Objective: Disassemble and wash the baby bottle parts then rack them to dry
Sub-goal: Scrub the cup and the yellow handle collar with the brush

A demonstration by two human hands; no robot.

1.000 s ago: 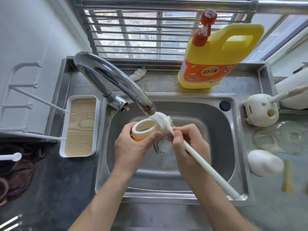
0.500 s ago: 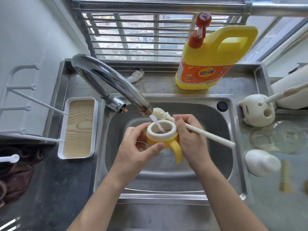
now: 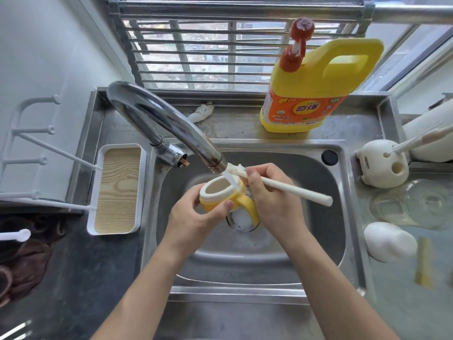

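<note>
My left hand [image 3: 193, 222] is curled round the collar [image 3: 220, 195], thumb pressed on its yellow side and fingers tucked behind. I hold it over the middle of the sink [image 3: 245, 143], above the foamy drain [image 3: 241, 222], with its cream rim facing up. One yellow handle loop hangs down between my hands.

My right hand [image 3: 274, 204] is closed round the brush [image 3: 294, 190], gripping it close to the head. The white handle sticks out to the right across the bowl. I cannot tell whether this hand also touches the collar.

The brush head sits right at the spout of the tap [image 3: 166, 121], just behind the collar's rim. A thin stream of water [image 3: 230, 179] falls onto that rim. The tap arches in from the sink's back left corner and hides part of the bowl.

Behind the sink stands a yellow jug [image 3: 316, 89] with a red pump, and a crumpled white scrap [image 3: 201, 112] lies on the ledge. Left of the sink sit a wood-grain tray [image 3: 120, 190] and a white peg rack [image 3: 36, 160]. Right of the sink are a cream holder [image 3: 377, 165], a clear lid [image 3: 429, 204] and a white dome [image 3: 389, 241].
</note>
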